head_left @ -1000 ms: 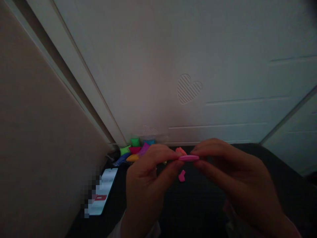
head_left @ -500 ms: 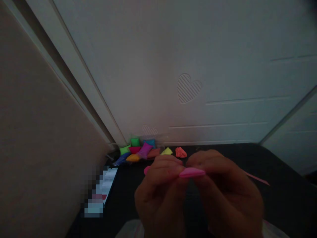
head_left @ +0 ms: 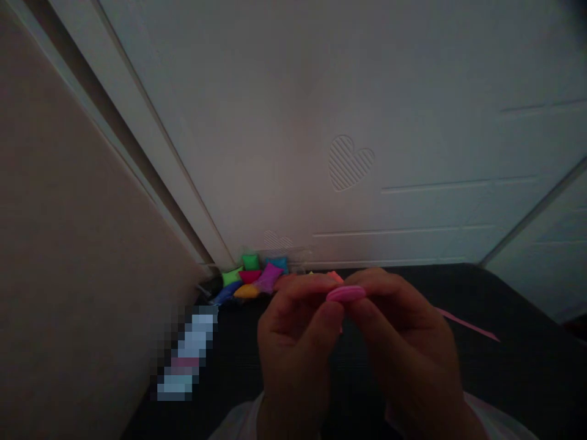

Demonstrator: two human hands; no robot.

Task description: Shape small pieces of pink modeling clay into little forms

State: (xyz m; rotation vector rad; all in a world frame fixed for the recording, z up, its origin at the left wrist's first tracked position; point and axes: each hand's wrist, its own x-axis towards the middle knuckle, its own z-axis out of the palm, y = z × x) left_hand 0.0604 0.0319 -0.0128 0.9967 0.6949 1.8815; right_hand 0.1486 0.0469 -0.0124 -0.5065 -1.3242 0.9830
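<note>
A small flat piece of pink modelling clay (head_left: 346, 294), rounded at its ends, is held above the black table. My left hand (head_left: 298, 336) pinches its left end between thumb and fingers. On the other end, the thumb and fingers of my right hand (head_left: 403, 336) are closed. A groove seems to run along the clay's edge. The fingertips of both hands nearly meet behind it, and the underside of the clay is hidden.
Coloured clay packets (head_left: 269, 278) lie in a pile at the table's back left. A pixelated flat object (head_left: 188, 354) lies along the left edge. A thin pink strip (head_left: 470, 325) is to the right. Behind the black table (head_left: 518, 305) stands a white panel (head_left: 229, 122) with an embossed heart.
Both hands have risen slightly and shifted a little left with the pink clay. They now cover most of the yellow and orange pieces at the back.
</note>
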